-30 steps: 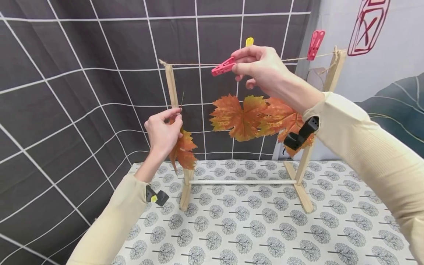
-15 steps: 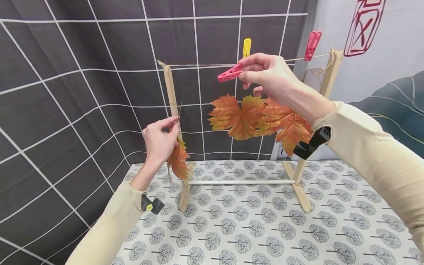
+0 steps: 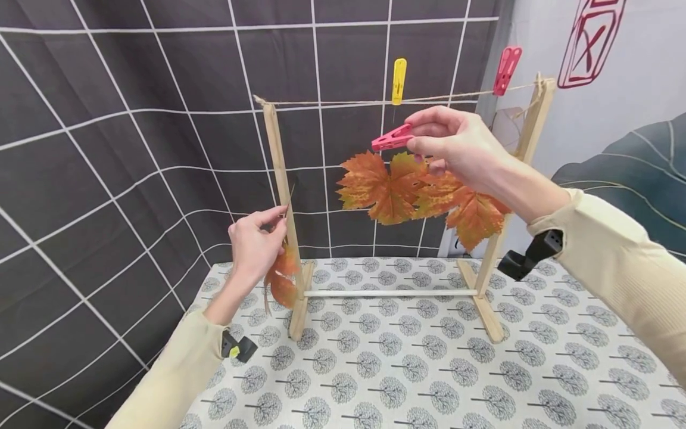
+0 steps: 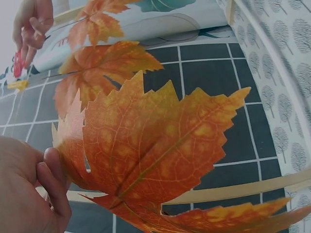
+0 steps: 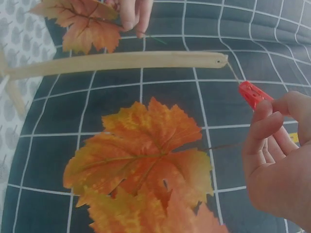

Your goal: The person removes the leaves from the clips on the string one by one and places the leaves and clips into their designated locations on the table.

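My left hand (image 3: 256, 244) pinches an orange maple leaf (image 4: 150, 145) near its stem, beside the left post of a wooden frame. The leaf hangs below the fingers, its thin stem pointing up. Between thumb and fingers, my right hand (image 3: 455, 140) holds a pink clothespin (image 3: 392, 138) just below the string (image 3: 343, 103). A yellow clothespin (image 3: 399, 81) sits on the string above that hand. Farther right, another pink clothespin (image 3: 507, 71) is clipped to it. Two more orange leaves hang below: one leaf (image 3: 383, 187) in the middle and another leaf (image 3: 474, 217) partly behind the right forearm.
The wooden frame has a left post (image 3: 278, 161), a right post (image 3: 530, 131) and a white crossbar (image 3: 391, 293) low down. It stands on a cloth with a tree pattern (image 3: 402, 381). A dark curtain with white grid lines (image 3: 214, 71) hangs behind.
My left hand has moved down with its leaf. My right hand has moved right and down with the pink clothespin, from near the string to below it, uncovering the yellow clothespin.
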`<state>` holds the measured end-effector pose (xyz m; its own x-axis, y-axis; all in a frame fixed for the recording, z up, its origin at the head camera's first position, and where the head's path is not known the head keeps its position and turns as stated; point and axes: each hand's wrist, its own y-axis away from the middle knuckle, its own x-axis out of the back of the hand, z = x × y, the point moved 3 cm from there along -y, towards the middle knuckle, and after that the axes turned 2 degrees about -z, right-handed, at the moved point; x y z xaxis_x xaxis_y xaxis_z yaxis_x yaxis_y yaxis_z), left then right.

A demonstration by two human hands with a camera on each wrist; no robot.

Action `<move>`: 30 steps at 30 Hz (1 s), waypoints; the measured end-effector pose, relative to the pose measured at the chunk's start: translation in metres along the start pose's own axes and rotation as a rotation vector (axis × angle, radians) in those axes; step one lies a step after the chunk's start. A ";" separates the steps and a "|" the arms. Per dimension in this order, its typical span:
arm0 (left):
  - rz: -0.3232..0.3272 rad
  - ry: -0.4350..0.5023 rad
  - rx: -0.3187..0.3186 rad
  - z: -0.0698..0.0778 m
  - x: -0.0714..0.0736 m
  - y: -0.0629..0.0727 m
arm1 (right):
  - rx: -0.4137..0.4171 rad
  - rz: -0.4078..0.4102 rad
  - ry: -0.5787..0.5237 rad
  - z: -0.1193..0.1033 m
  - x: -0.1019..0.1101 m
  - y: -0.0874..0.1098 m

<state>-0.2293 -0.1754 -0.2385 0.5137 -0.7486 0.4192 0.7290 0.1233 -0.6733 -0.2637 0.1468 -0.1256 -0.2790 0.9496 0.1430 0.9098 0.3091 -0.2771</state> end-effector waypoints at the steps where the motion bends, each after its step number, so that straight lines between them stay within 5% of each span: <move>1: -0.002 -0.005 -0.001 -0.001 0.000 0.002 | 0.002 -0.001 0.002 0.002 0.002 0.002; 12: -0.071 -0.054 -0.055 -0.011 -0.005 0.017 | -0.026 -0.009 -0.013 0.029 0.015 0.019; 18: -0.110 -0.059 -0.038 -0.019 -0.005 0.027 | -0.044 -0.005 0.008 0.046 0.021 0.031; 25: -0.195 -0.046 0.000 -0.029 -0.006 0.037 | -0.055 -0.065 -0.167 0.060 0.027 0.043; 30: -0.255 -0.045 0.013 -0.036 -0.006 0.048 | -0.068 -0.051 -0.134 0.069 0.030 0.050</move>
<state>-0.2138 -0.1888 -0.2951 0.3322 -0.7265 0.6015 0.8433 -0.0568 -0.5344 -0.2480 0.1942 -0.2003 -0.3600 0.9326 0.0257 0.9107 0.3573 -0.2071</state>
